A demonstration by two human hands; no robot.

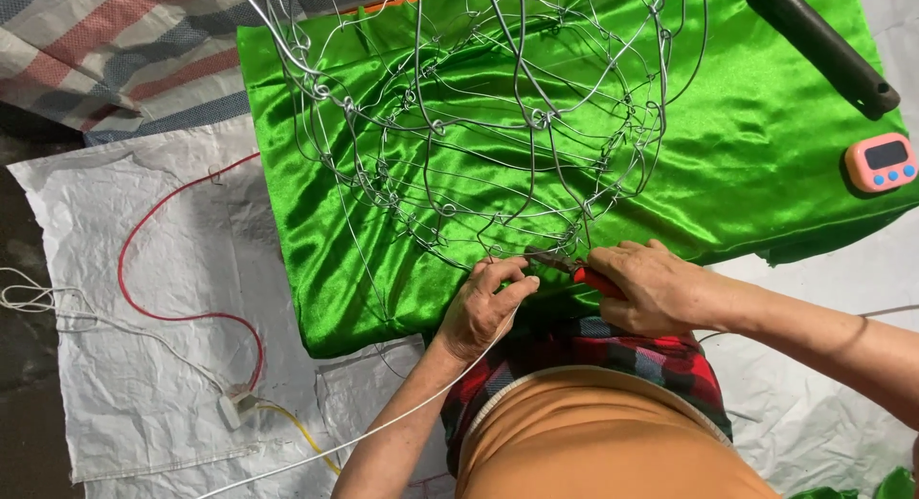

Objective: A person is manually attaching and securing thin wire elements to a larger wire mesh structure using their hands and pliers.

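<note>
A large frame of bent silver wire [479,106] stands over a shiny green satin cloth [766,145]. My right hand [651,286] grips red-handled pliers [574,267], whose jaws bite the frame's near bottom edge. My left hand [483,306] pinches a wire at that same edge, just left of the pliers. A loose length of silver wire [316,453] trails from under my left hand toward the lower left. My lap, in red checked cloth and an orange top, lies below both hands.
A pink digital timer [882,162] sits at the right on the cloth. A dark pipe [823,44] crosses the top right corner. A red cable [144,269], white cord and small white connector [235,408] lie on white woven sheeting [115,384] at left.
</note>
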